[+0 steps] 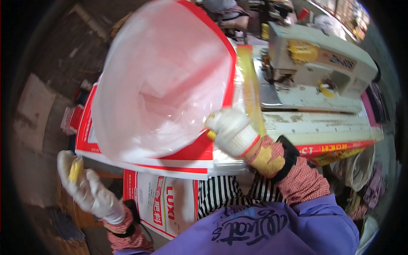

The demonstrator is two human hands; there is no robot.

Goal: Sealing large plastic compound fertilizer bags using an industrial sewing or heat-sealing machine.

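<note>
A large white sack with red borders (178, 154) lies in front of me, its mouth gaping wide and a thin translucent plastic liner (127, 76) ballooning from it. My right hand (231, 127), in a white knit glove with yellow on the fingertips, pinches the right edge of the sack's mouth; the exact layers in the grip are hidden. Off the sack's lower left corner, my left hand (87, 182) is raised in a white glove, with a yellow wrap on one finger. Its fingers are apart and nothing shows in them.
A pale sewing machine (318, 59) stands on the worktable (314, 127) to the right. Clear and yellow plastic film (248, 85) lies between it and the sack. Another printed sack (163, 204) hangs by my lap. Cloths and bags (361, 174) are bunched at the lower right.
</note>
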